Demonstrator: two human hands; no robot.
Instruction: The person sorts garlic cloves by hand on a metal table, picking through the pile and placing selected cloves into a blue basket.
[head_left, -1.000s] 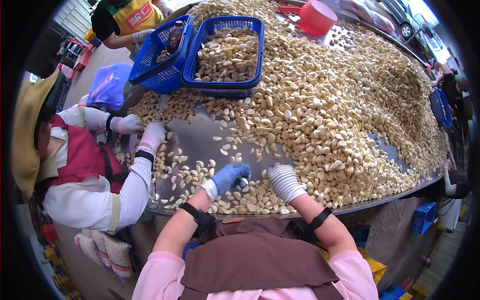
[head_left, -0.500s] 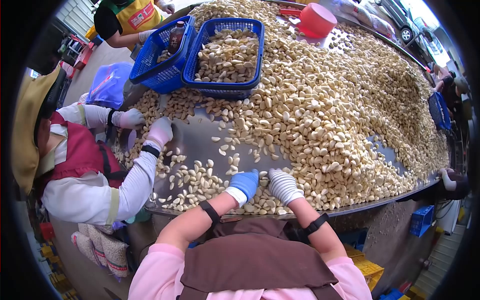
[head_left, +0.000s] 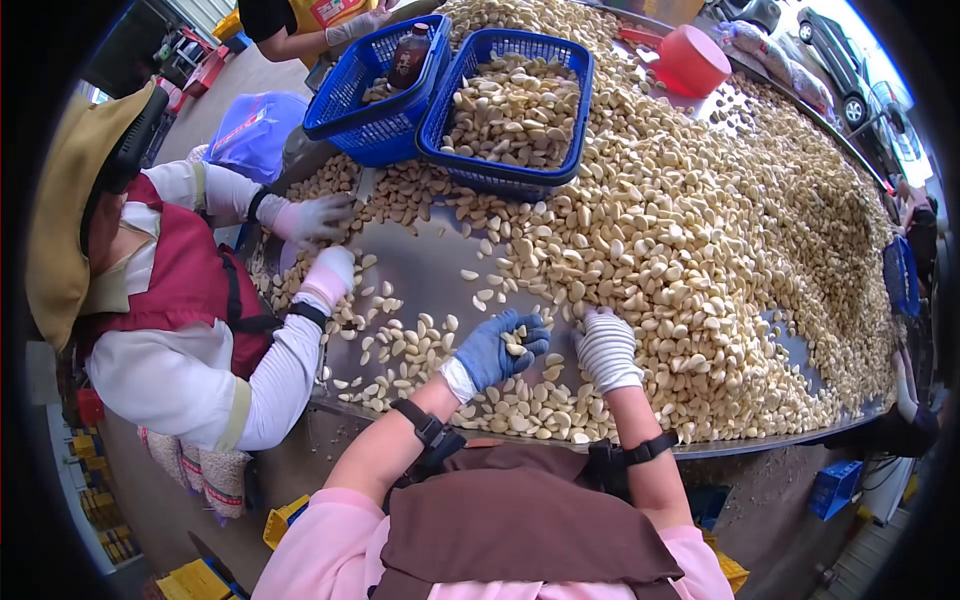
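My left hand (head_left: 497, 350), in a blue glove, is turned partly palm up with its fingers curled around a few pale garlic cloves (head_left: 515, 346). Beside it, my right hand (head_left: 607, 350), in a white striped glove, reaches to the edge of the big garlic pile (head_left: 680, 300). Its fingers are bent down among the cloves, so whatever they grip is hidden. Loose cloves (head_left: 530, 411) lie under and between my hands, close to the metal table's (head_left: 415, 265) front edge.
Two blue baskets (head_left: 505, 180) stand at the back, one holding cloves, the other a dark bottle (head_left: 408, 58). A red scoop (head_left: 690, 62) lies on the far side. At left, a co-worker's gloved hands (head_left: 322, 218) work among cloves. Another person stands behind the baskets.
My left hand has turned up and now shows cloves in its fingers. My right hand has shifted slightly into the pile. The co-worker's far hand has spread its fingers.
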